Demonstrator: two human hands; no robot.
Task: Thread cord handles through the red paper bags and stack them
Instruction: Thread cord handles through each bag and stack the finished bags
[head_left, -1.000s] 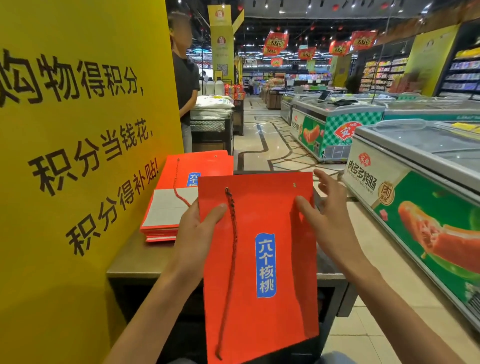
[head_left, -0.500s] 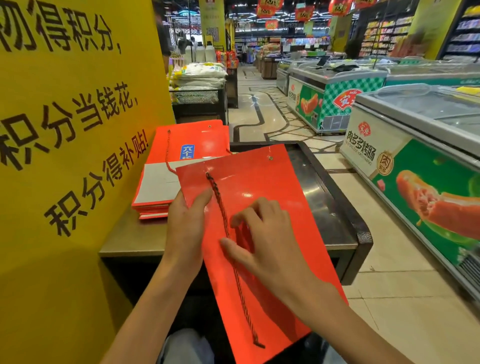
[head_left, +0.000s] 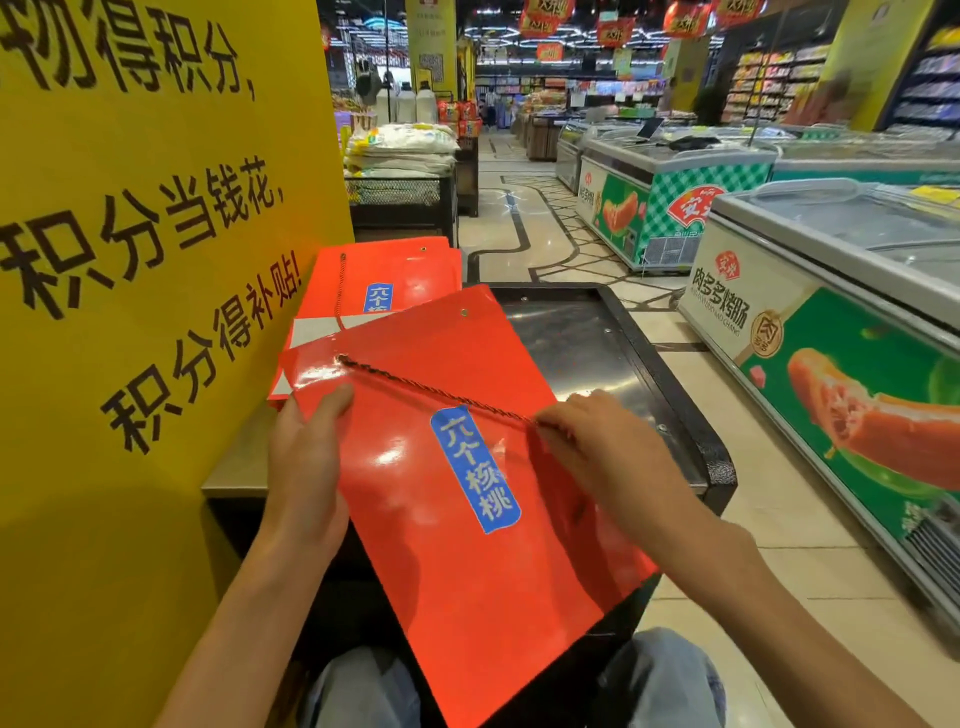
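Red paper bag (head_left: 467, 493): flat, tilted, over the near edge of the metal counter (head_left: 597, 353).
Left hand (head_left: 306, 467): grips the bag's left edge, thumb on top.
Right hand (head_left: 608, 452): pinches the twisted cord (head_left: 436, 392), drawn taut from the bag's left eyelet.
Stack of bags (head_left: 384, 280): on the counter's far left, against the yellow sign (head_left: 130, 234).

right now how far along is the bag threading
Done: a stack of red bags on the counter, the top one with a cord. In hand: the left hand holds a bag; its cord sits in one hole, the right hand pinching it. Left: the second eyelet, then stacking.
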